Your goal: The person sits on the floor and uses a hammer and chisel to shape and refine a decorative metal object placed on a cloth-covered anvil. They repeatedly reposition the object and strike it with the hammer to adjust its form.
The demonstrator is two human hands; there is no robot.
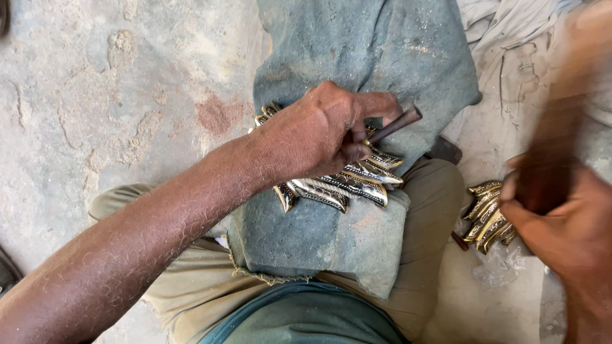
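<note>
My left hand (319, 130) is closed around a thin dark metal punch (395, 124) whose upper end sticks out to the right. It presses down on a fan of several engraved silver and gold metal pieces (347, 185) lying on a grey-blue cloth pad (319, 236) across my lap. My right hand (567, 223) is at the right edge, blurred by motion, gripping a dark wooden handle (545, 162) that rises up and to the right; its head is out of view.
A second stack of gold engraved pieces (488, 213) lies on the ground beside my right knee. Pale crumpled cloth (510, 32) is at the top right. Rough concrete floor (115, 95) spreads to the left.
</note>
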